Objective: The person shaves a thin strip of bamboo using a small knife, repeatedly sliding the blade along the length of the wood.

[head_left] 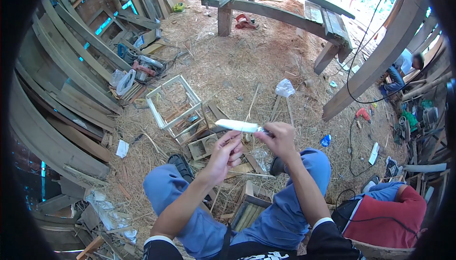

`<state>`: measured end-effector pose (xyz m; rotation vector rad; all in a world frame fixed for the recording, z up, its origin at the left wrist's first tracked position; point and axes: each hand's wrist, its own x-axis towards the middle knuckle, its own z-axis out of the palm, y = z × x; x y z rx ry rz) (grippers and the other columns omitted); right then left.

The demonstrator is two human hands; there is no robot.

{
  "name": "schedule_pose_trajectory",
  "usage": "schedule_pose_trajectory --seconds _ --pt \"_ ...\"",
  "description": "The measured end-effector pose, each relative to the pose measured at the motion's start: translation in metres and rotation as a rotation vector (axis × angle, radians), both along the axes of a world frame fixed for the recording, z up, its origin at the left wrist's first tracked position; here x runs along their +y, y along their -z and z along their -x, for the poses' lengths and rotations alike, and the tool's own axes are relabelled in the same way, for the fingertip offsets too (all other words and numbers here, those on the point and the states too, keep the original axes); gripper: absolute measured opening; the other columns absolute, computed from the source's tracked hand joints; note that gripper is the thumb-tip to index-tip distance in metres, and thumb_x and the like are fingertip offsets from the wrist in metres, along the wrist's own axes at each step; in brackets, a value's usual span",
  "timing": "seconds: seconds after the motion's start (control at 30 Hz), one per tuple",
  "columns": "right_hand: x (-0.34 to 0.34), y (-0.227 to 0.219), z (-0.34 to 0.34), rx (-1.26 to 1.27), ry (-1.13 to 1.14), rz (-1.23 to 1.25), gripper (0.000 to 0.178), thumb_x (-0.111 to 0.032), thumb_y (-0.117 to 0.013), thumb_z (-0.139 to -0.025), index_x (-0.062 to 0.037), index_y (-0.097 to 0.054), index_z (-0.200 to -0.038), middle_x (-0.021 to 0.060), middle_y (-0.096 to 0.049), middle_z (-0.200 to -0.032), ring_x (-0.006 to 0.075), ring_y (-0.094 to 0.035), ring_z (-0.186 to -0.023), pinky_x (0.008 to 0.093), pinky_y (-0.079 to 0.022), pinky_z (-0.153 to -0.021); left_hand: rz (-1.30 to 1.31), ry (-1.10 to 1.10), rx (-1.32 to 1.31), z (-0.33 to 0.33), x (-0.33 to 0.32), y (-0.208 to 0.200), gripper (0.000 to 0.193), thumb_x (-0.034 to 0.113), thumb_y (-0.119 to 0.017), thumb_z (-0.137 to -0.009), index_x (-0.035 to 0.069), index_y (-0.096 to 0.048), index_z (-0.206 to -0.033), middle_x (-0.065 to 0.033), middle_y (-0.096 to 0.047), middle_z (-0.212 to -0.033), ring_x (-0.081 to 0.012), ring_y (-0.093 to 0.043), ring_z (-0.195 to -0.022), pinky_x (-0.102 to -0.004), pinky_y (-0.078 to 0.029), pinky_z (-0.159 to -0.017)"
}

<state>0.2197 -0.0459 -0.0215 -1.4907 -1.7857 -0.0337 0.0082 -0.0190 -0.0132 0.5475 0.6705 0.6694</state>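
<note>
My right hand [280, 139] is wrapped around the handle of a knife, held in front of me above my knees. Its broad bright blade [236, 126] points to the left. My left hand [224, 154] is closed just below the blade, thumb and forefinger pinched near its lower edge. Whatever those fingers hold is too small or too hidden to make out. Beyond the blade a thin pale stick [253, 102] slants upward; I cannot tell whether it lies on the ground or meets my left hand.
Straw and shavings cover the ground. A pale wooden frame [167, 106] stands ahead left, a wooden box [249, 207] between my legs. Power tools [145, 67] lie farther left; a heavy timber bench [280, 13] is beyond. A red-shirted person [387, 215] sits close right, another [401, 70] crouches farther off.
</note>
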Motion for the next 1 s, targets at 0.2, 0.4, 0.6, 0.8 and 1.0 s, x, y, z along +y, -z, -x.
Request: schedule_pose_trajectory --seconds 0.2,0.4,0.6,0.8,1.0 --pt "0.008 0.003 -0.002 -0.037 -0.211 -0.098 0.034 -0.037 -0.083 -0.074 -0.0085 -0.064 -0.068 0.0063 -0.056 -0.056 0.0245 -0.057 -0.051 0.0369 -0.042 -0.051 -0.135 0.143 0.039 0.000 -0.010 0.013 0.013 0.017 -0.052 -0.103 0.010 -0.061 -0.111 0.0053 -0.040 -0.075 -0.0021 -0.028 -0.051 -0.0205 -0.019 -0.044" --pt "0.010 0.010 -0.003 0.004 -0.013 -0.159 0.038 -0.038 -0.085 -0.068 -0.0062 -0.063 -0.066 0.0070 -0.055 -0.057 0.0254 -0.055 -0.051 0.0374 -0.042 -0.052 -0.052 0.010 0.071 -0.006 -0.009 0.005 0.025 0.016 -0.052 -0.104 0.010 -0.057 -0.128 0.0051 -0.043 -0.073 -0.0012 -0.028 -0.049 -0.0196 -0.020 -0.043" --pt "0.014 0.002 -0.021 -0.049 0.121 -0.153 0.038 -0.041 -0.085 -0.069 -0.0085 -0.066 -0.067 0.0062 -0.054 -0.054 0.0253 -0.058 -0.052 0.0378 -0.043 -0.051 -0.023 0.046 -0.031 -0.001 -0.005 0.000 0.028 0.015 -0.052 -0.103 0.011 -0.053 -0.131 0.0042 -0.039 -0.073 -0.0021 -0.027 -0.048 -0.0200 -0.020 -0.042" --pt "-0.007 -0.001 -0.002 -0.170 -0.074 -0.051 0.032 -0.036 -0.084 -0.072 -0.0086 -0.067 -0.071 0.0076 -0.057 -0.058 0.0266 -0.059 -0.054 0.0378 -0.043 -0.050 -0.003 0.041 0.056 0.003 -0.005 0.003 0.029 0.015 -0.051 -0.104 0.011 -0.055 -0.133 0.0039 -0.040 -0.075 -0.0020 -0.027 -0.050 -0.0198 -0.019 -0.043" --pt "0.006 0.004 -0.009 -0.021 0.111 -0.074 0.038 -0.039 -0.082 -0.074 -0.0085 -0.061 -0.065 0.0073 -0.054 -0.054 0.0269 -0.058 -0.052 0.0373 -0.043 -0.050 -0.023 0.026 0.015 0.002 -0.005 -0.001 0.028 0.016 -0.052 -0.103 0.014 -0.056 -0.131 0.0047 -0.040 -0.075 -0.0015 -0.027 -0.050 -0.0198 -0.018 -0.042"
